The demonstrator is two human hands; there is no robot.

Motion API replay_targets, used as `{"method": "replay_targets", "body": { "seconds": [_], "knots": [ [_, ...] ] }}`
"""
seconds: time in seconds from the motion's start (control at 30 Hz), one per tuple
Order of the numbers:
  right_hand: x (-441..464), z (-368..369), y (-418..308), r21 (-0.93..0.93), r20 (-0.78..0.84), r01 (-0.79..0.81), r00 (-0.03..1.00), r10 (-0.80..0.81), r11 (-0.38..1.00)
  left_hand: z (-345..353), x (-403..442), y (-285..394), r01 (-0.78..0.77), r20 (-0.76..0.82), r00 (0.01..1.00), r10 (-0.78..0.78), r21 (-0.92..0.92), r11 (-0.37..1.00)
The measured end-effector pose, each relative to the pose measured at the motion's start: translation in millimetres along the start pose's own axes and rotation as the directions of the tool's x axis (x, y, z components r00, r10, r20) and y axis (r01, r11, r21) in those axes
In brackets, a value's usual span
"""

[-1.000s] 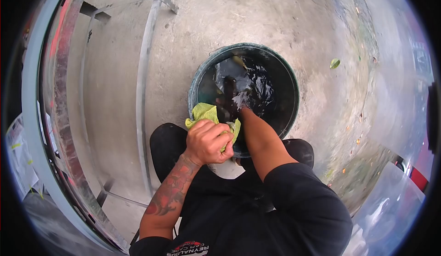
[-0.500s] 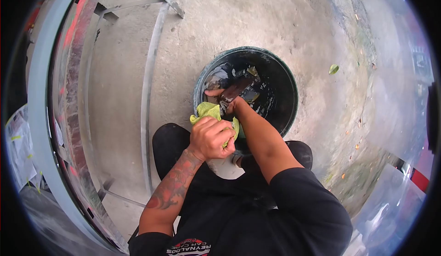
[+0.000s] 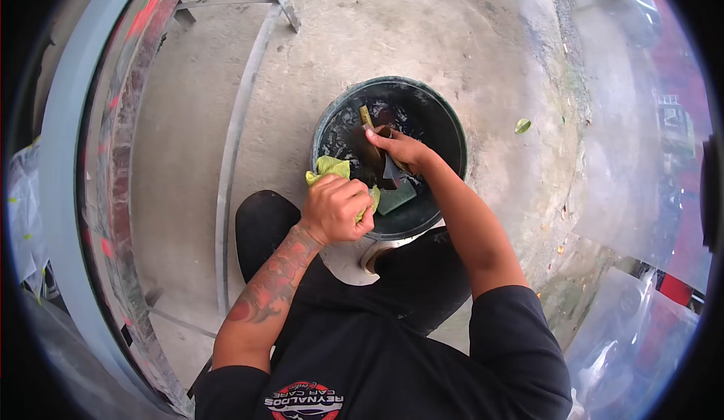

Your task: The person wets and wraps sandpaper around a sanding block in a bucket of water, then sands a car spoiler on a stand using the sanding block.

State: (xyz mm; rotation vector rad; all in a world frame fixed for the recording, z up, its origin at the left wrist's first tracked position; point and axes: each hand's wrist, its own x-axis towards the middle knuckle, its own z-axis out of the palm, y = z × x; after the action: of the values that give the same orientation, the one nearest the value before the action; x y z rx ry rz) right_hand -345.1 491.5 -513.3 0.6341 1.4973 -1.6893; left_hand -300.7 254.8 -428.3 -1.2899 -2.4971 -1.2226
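Most of the yellow-green cloth hidden inside the left hand, only crumpled folds showing above the knuckles and beside the fingers. Closed in a tight fist around it, at the near left of the dark bucket, knuckles up, with tattooed forearm slanting in from below. Hard to make out within the bucket: glints on the water, bottom lost in darkness. Gripped over the water by the right hand: dark brown sheet material, seemingly more than 1 piece, bent and overlapping. Thumb pointing left along the top, other fingers largely hidden beneath; right forearm angled in from the lower right. Just beyond the thumb tip, a yellowish strip, lower end covered. Inside the near wall, a partly covered green block. Black shirt cut off by the bottom edge.
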Motion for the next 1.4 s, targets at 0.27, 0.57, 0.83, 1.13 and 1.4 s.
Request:
{"method": "replay_targets", "body": {
  "seconds": [0.27,0.57,0.83,1.13,1.4],
  "knots": [
    [-17.3,-11.5,-4.5,0.282,0.077,-0.032,0.997,0.010,0.959,-0.2,1.5,0.8,-0.001,-0.022,1.000,0.001,-0.006,1.000],
    [-44.2,-12.4,-19.6,0.317,0.174,0.009,0.983,-0.067,0.948,-3.1,5.9,4.9,0.086,0.073,0.993,-0.088,0.031,0.996],
    [-79.2,-6.3,-30.4,0.201,0.238,0.109,0.959,-0.157,0.974,7.5,14.7,14.6,0.342,0.049,0.937,-0.347,0.085,0.936],
    [-85.2,-7.9,-22.4,-0.008,0.246,0.333,0.915,-0.321,0.943,22.7,20.0,9.0,0.433,-0.138,0.876,-0.462,-0.197,0.880],
    [-87.5,-29.0,-19.3,0.188,0.184,0.347,0.907,-0.380,0.919,12.9,14.2,12.4,0.176,-0.081,0.978,-0.190,-0.157,0.972]
  ]
}}
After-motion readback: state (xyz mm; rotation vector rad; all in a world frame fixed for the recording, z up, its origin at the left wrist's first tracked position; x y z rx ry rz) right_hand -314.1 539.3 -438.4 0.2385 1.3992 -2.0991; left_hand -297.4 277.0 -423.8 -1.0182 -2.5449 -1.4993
